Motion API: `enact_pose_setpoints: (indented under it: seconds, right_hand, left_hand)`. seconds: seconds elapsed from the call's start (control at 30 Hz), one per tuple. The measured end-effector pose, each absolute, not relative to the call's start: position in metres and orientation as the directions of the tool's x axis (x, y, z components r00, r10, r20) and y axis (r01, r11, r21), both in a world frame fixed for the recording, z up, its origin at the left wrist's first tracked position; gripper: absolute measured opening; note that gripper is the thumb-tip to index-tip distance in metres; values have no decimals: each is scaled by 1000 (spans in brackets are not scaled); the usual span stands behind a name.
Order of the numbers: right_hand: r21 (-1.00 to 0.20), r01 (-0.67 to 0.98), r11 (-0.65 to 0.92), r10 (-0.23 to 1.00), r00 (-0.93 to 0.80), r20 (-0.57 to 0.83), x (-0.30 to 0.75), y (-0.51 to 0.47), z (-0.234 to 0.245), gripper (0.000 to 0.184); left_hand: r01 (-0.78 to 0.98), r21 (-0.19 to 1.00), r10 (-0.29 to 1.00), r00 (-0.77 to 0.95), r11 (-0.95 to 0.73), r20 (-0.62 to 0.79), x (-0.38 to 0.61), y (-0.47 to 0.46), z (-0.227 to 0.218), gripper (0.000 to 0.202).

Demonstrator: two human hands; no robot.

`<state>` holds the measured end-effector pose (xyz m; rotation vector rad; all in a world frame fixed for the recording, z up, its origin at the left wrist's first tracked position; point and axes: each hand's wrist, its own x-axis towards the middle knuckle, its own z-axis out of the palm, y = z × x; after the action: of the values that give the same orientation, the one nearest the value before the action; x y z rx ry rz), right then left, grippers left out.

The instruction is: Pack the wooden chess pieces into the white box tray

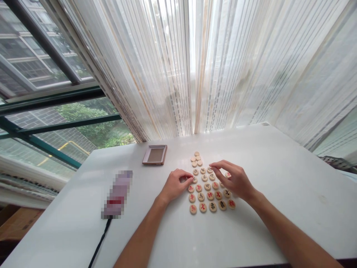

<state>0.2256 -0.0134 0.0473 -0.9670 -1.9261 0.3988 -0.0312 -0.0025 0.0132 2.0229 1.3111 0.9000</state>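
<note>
At the far left a cardboard box [22, 225] sits below the level of the white bench [83, 186], its contents out of sight. On the bench a pixelated object [117, 195] lies with a dark cable [100, 238] running from it toward the near edge. Next, toward the back, comes a shallow box [156, 155] with its inside facing up; a brownish base shows and no piece can be made out in it. The left hand [175, 184] has thumb and forefinger brought together at the left edge of the wooden discs [210, 195], beside a disc in the fourth row from the near side — whether it is pinched I cannot tell. The discs lie mid-bench in rows, red or black characters up. The laying-out looks well along: the three nearest rows seem filled, while the farthest shows three discs. Just beyond them, five plain-topped discs [198, 158] sit bunched, apparently left to place. The right hand [234, 178] covers part of the rows, its thumb and forefinger drawn close at a farthest-row disc — grip unclear.
</note>
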Motion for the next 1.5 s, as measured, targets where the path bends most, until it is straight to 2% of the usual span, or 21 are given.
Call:
enact_pose_setpoints:
  seconds: [0.43, 0.6, 0.77, 0.97, 1.17, 1.23, 1.33, 1.5]
  right_hand:
    - [-621, 455, 638, 768, -323, 553, 219, -11, 39, 16]
    - [-631, 474, 614, 788, -314, 530, 221, -10, 38, 17]
    - [-624, 521, 582, 808, -288, 513, 225, -4, 35, 20]
    - [-501, 648, 573, 814, -382, 437, 218, 29, 40, 27]
    - [-392, 651, 650, 760, -566, 321, 204, 94, 35, 51]
    - [-367, 657, 659, 751, -603, 268, 205, 109, 30, 53]
    - [-339, 679, 652, 757, -613, 227, 215, 122, 26, 48]
    - [-328, 743, 583, 812, -539, 222, 240, 126, 27, 23]
  left_hand:
    - [622, 679, 918, 323, -391, 233, -26, -1, 10, 13]
    - [568, 724, 917, 310, -392, 253, -25, -2, 12, 11]
    - [520, 768, 925, 274, -373, 263, -27, -1, 12, 18]
    - [496, 806, 946, 152, -323, 286, -30, 3, 6, 32]
    - [509, 787, 934, 119, -349, 337, -32, 3, 8, 31]
    - [519, 773, 927, 130, -366, 352, -33, 3, 8, 30]
    - [533, 756, 921, 142, -380, 363, -35, 4, 8, 28]
    - [546, 739, 914, 148, -394, 378, -35, 6, 5, 25]
